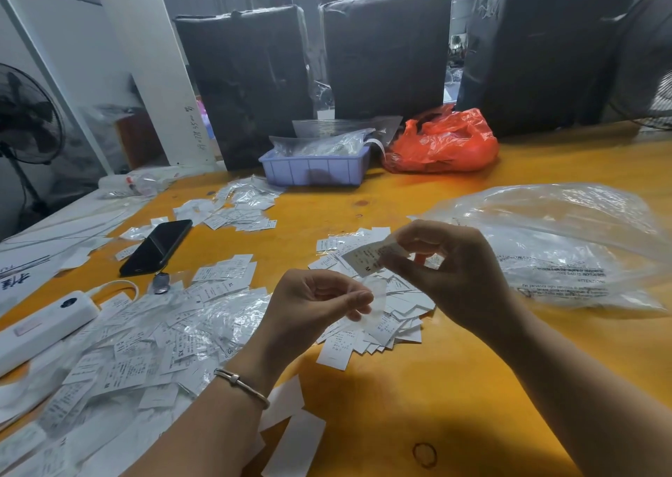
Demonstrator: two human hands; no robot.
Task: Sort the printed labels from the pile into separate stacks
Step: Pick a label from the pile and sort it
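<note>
Item: sorting station on an orange-yellow table (454,385), seen from above the hands. Right hand (447,269): raised over the table, thumb and fingertips pinching a small white label (363,260) marked "M"; its finer print is too small to read. Left hand (312,305): fingers curled, pinching a thin clear plastic sleeve (374,300), nearly transparent and hard to outline against the papers below. A metal bangle (242,385) sits on the left wrist. Directly under both hands: a stack of labels (381,327), fanned and overlapping, partly hidden by the hands. Left of it: the large unsorted pile (145,353), labels mixed with crinkled clear wrappers; "XS", "S" and "M" can be picked out, the rest blurred, and the pile runs out of view at the lower left. Further back: a small group of labels (227,274) and another scattered lot (242,209) near a lilac plastic tray (314,171), whose contents are bagged and indistinct. Also present: black phone (157,246) lying face up; white power strip (43,325), cut off at the left edge; orange plastic bag (442,142), contents concealed; large clear bag (567,244) on the right with mirrored print, illegible; three dark wrapped boxes (385,51) behind the table; a standing fan (25,120) at far left, partly cropped.
</note>
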